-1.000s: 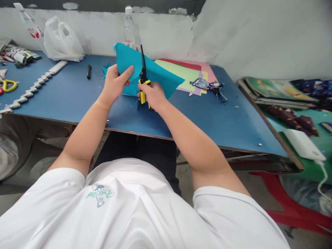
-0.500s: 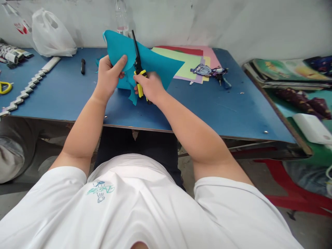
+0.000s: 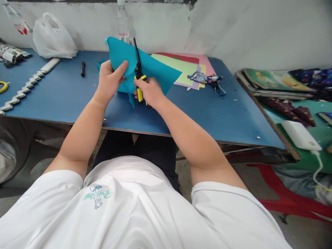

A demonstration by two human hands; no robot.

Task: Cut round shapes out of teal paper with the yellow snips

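A sheet of blue paper (image 3: pixel 120 52) is held up over the table, its left side pinched between the thumb and fingers of my left hand (image 3: pixel 110 77). A cut, curved edge shows beside that thumb, and a narrow strip of the paper dangles below. My right hand (image 3: pixel 151 90) grips scissors (image 3: pixel 138 71) with yellow and black handles. Their dark blades point away from me and lie across the paper, next to the curved edge. How far the blades are apart is hard to make out.
Coloured paper sheets (image 3: pixel 178 64) lie behind on the blue table (image 3: pixel 197 110), with a patterned keyring bundle (image 3: pixel 203 77) on them. Leftward are a black marker (image 3: pixel 83 68), a folded paper chain (image 3: pixel 26 88) and a white plastic bag (image 3: pixel 54 38). A clear bottle (image 3: pixel 122 22) stands by the wall.
The view has shifted slightly, so the table's things sit a little lower. The dangling paper strip has swung and looks narrower. Both hands keep their hold on the paper and scissors.
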